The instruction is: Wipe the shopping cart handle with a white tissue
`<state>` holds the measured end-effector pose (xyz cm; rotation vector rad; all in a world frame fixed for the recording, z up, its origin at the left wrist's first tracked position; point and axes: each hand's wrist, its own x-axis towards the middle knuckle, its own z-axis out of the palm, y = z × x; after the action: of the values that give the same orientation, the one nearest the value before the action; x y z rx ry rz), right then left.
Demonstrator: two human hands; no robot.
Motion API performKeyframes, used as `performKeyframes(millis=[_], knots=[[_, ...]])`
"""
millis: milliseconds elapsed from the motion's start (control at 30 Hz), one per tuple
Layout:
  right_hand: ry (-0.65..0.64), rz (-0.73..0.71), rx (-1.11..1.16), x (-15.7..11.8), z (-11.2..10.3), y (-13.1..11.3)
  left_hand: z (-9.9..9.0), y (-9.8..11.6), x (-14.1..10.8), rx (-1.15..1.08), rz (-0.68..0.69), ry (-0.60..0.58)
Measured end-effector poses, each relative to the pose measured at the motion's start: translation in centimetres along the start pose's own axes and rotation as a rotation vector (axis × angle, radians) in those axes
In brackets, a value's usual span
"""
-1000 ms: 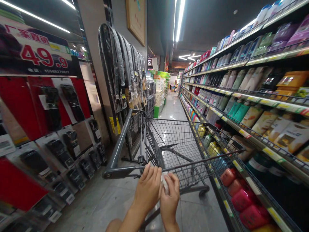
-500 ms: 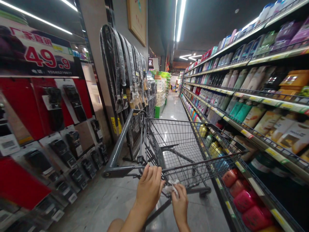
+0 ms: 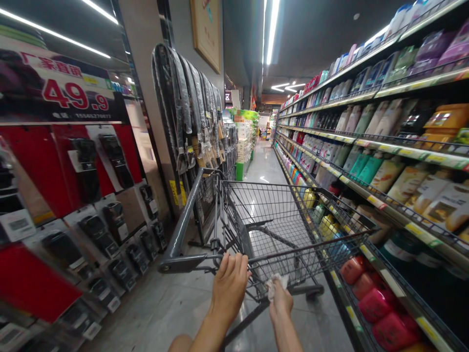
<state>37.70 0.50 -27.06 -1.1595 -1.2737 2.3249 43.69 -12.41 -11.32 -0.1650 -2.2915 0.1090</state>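
Note:
A dark metal shopping cart (image 3: 271, 210) stands sideways in the aisle, its handle (image 3: 183, 220) at the left. My left hand (image 3: 230, 281) is closed over the top rail of the cart's near side, close to the handle end. Lower and to the right, my right hand (image 3: 282, 298) holds a crumpled white cloth (image 3: 276, 284) against the wire mesh of the near side. The fingertips of my right hand are partly hidden behind the cloth.
Shelves of bottles (image 3: 384, 122) line the right side, with pink containers (image 3: 392, 315) at the bottom. Packaged belts (image 3: 186, 107) hang at the left, beside a red display of packaged goods (image 3: 32, 274). Stacked boxes (image 3: 244, 142) stand farther down the aisle.
My right hand has shifted slightly right with the cloth, and its wrist has turned so more of the cloth shows. My left hand has stayed on the rail.

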Motion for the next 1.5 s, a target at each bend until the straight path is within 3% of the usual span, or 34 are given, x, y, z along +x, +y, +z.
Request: performKeyframes(millis=[367, 567, 733, 900, 1000, 1500], knots=[[-0.286, -0.056, 0.147, -7.7, 2.9, -4.9, -0.4, 0.1, 0.2, -0.014, -0.007, -0.018], [-0.298, -0.118, 0.124, -9.9, 2.9, -6.4, -0.7, 0.3, 0.2, -0.03, -0.013, -0.004], [-0.281, -0.308, -0.024, -8.7, 1.8, -5.1, -1.2, 0.2, 0.0, -0.029, -0.009, 0.011], [-0.152, -0.137, 0.019, -5.1, 0.5, -2.7, -1.3, -0.3, -0.3, -0.042, 0.019, 0.017], [-0.144, -0.112, 0.01, -3.9, 0.0, -1.9, -1.3, -0.6, -0.5, -0.049, 0.029, 0.028], [-0.217, 0.059, 0.028, -3.4, -0.8, -1.6, -2.4, -2.6, -0.6, -0.027, -0.004, -0.004]])
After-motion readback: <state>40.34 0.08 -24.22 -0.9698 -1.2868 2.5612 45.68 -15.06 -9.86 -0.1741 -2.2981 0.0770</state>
